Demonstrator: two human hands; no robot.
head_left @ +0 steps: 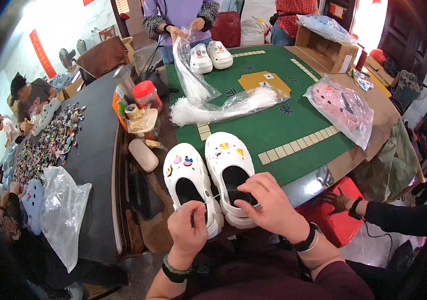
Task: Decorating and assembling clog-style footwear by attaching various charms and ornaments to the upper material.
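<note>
Two white clog shoes with coloured charms stand side by side at the near edge of the green table mat (283, 125). My left hand (187, 231) pinches a thin white tie at the heel of the left clog (187, 182). My right hand (268, 202) rests on the heel of the right clog (227, 162), fingers curled over its back strap and the same tie. Both forearms enter from the lower edge.
Bundles of white ties in clear bags (223, 107) lie mid-mat. A bagged pink clog pair (341, 107) sits right. A person across the table (181, 20) holds a bag beside another white pair (211, 56). Charms (48, 142) cover the dark table at left; another person's hand (341, 202) reaches at right.
</note>
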